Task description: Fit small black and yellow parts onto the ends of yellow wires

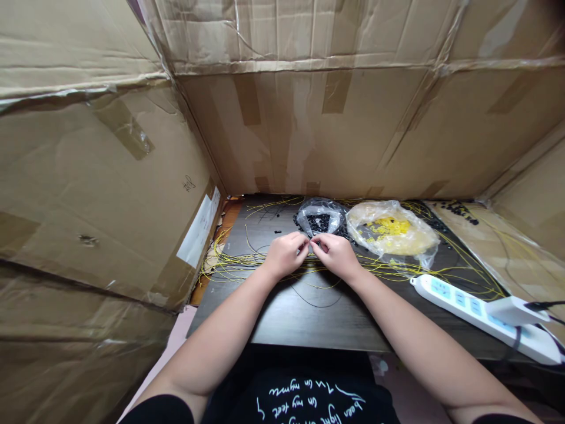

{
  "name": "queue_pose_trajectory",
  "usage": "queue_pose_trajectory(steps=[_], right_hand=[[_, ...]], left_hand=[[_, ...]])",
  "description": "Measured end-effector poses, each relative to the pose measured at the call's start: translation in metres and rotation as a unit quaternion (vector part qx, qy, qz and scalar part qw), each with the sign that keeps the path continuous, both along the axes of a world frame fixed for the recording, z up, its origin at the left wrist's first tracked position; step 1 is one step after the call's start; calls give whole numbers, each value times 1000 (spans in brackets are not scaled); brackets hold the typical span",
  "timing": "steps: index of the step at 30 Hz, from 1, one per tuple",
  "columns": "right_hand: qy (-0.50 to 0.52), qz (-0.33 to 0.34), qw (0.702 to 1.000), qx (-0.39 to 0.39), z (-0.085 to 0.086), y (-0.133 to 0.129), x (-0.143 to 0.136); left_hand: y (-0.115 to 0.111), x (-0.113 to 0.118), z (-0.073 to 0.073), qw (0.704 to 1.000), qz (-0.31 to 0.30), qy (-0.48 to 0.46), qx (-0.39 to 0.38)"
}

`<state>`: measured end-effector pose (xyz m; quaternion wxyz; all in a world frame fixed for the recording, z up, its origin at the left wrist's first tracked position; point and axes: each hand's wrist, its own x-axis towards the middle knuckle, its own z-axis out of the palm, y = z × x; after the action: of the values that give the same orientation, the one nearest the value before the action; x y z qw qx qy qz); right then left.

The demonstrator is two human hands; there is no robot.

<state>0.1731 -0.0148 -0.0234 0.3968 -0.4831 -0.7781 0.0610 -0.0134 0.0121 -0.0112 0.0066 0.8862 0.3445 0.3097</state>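
Observation:
My left hand [288,254] and my right hand [334,254] meet fingertip to fingertip over the middle of the dark table [309,321]. Both are closed in a pinch; whatever sits between the fingers is too small to make out. Beneath and beside them runs a loose bundle of yellow and black wires [238,259]. Just beyond the fingers lies an open clear bag of small black parts [318,222]. To its right, a second clear bag holds small yellow parts [387,228].
A white power strip [468,306] with a plugged-in white adapter [512,310] lies at the right. Cardboard walls [300,129] enclose the table at the back and sides. More black parts [461,212] lie on a cardboard sheet [498,235] at far right.

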Motion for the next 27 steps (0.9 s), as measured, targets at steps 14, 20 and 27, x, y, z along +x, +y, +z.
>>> queue_pose_trajectory(steps=[14, 20, 27], right_hand=[[108, -46, 992, -49, 1, -11, -19], [54, -52, 997, 2, 12, -26, -27], [-31, 94, 995, 32, 11, -39, -39]], left_hand=[[-1, 5, -3, 999, 53, 4, 11], [-2, 5, -2, 995, 57, -74, -26], [0, 4, -1, 986, 88, -139, -40]])
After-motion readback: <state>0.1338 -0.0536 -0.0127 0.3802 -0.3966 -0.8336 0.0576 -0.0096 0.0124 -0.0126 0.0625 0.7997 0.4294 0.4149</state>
